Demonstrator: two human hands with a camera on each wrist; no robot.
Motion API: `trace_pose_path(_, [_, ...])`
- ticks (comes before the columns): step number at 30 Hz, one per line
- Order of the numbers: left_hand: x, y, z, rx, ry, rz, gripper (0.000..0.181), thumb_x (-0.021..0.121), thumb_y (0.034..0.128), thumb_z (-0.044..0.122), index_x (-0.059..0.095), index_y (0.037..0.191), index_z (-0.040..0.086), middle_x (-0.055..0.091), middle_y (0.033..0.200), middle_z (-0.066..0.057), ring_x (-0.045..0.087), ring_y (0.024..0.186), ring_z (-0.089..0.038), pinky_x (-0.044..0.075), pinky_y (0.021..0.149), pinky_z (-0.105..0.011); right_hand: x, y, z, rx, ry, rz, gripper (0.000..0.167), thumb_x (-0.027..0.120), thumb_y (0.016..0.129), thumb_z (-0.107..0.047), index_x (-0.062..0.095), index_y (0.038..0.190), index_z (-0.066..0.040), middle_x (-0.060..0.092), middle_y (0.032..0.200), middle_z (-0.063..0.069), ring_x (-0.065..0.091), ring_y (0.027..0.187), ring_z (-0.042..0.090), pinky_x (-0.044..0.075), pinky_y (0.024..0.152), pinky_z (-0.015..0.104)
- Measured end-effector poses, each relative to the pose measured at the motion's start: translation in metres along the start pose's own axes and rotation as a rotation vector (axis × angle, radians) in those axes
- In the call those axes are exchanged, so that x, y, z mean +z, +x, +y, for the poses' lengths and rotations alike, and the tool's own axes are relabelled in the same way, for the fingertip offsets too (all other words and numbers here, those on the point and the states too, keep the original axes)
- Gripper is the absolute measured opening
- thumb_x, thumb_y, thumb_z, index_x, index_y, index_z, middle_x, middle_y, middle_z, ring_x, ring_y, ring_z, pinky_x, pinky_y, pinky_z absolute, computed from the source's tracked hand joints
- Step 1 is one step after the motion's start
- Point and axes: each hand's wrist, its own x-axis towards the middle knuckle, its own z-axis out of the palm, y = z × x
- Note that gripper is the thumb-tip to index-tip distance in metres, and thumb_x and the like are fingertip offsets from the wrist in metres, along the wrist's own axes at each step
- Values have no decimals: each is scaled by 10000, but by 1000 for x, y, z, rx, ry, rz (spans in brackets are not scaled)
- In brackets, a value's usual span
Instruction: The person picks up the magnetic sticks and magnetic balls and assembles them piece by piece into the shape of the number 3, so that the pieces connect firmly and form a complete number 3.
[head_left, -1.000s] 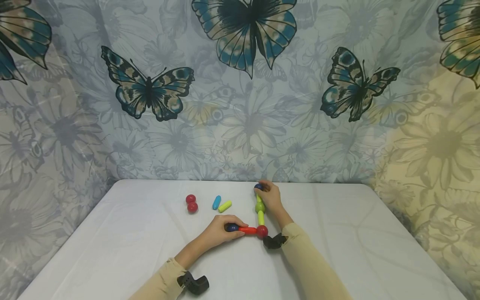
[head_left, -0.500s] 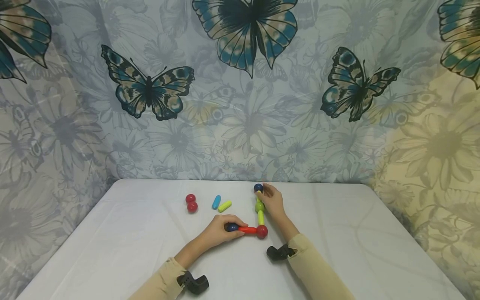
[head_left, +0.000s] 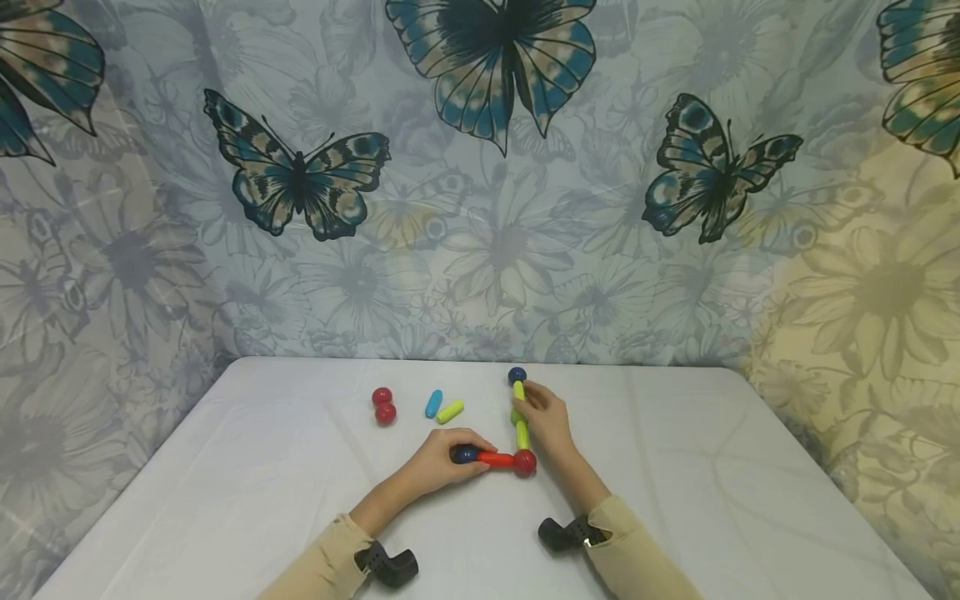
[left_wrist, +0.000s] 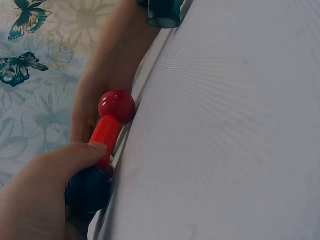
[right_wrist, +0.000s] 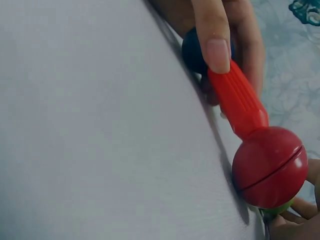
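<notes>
An L-shaped chain of balls and rods lies on the white table. Its short side runs from a dark blue ball point(head_left: 464, 454) through a red rod point(head_left: 497, 460) to a red ball point(head_left: 524, 462). From there a yellow-green rod point(head_left: 522, 436), a green ball mostly behind fingers, and another yellow-green rod point(head_left: 518, 390) lead to a far dark blue ball point(head_left: 517, 376). My left hand point(head_left: 442, 460) grips the near blue ball, thumb on the red rod in the left wrist view. My right hand point(head_left: 547, 417) pinches the long side around the green ball and upper rod.
Two red balls point(head_left: 384, 407) touch each other at the back left of the table point(head_left: 225, 500). A blue rod point(head_left: 433, 404) and a loose yellow-green rod point(head_left: 450, 412) lie between them and the chain. A patterned butterfly cloth point(head_left: 510, 250) rises behind the table.
My right hand has slid from the far blue ball toward me, down to the green ball and upper rod, uncovering the blue ball. The left hand keeps its hold on the near blue ball.
</notes>
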Motion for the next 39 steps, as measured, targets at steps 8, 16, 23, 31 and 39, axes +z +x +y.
trace_pose_path(8, [1,2,-1,2,-10,70,281,715,887,311,711,1128,167,722,1095,49,655,1036,-119,519,945,-254,0,-7,0,56,13,-13,502,649,928,-171,507,1392,-38,497,1458,187,457,1375,326,425,1085,401])
trace_pose_path(16, [-3,5,-1,-19,149,394,283,691,910,188,682,1183,114,694,1165,18,640,1112,-172,522,977,-356,-2,-7,1,57,13,-19,488,653,928,-163,522,1384,-48,511,1446,185,478,1360,321,426,1087,398])
trace_pose_path(23, [-6,7,-5,-77,254,576,385,731,843,54,663,1221,61,661,1241,-141,576,1242,-343,430,1084,-446,-2,-9,1,53,25,-13,481,657,926,-160,531,1376,-46,525,1431,188,490,1349,326,433,1086,407])
trace_pose_path(31, [-6,5,-6,-145,265,510,388,712,851,44,647,1233,54,648,1258,-139,564,1256,-334,424,1093,-439,-1,-9,2,78,32,-17,491,663,925,-177,526,1386,-78,516,1449,163,478,1363,310,426,1095,409])
trace_pose_path(39, [-5,5,-6,-112,266,496,389,742,787,-32,674,1149,94,694,1148,-58,633,1118,-242,501,1002,-391,-2,-8,3,74,35,-23,498,666,926,-191,523,1390,-81,515,1452,159,474,1368,308,420,1099,411])
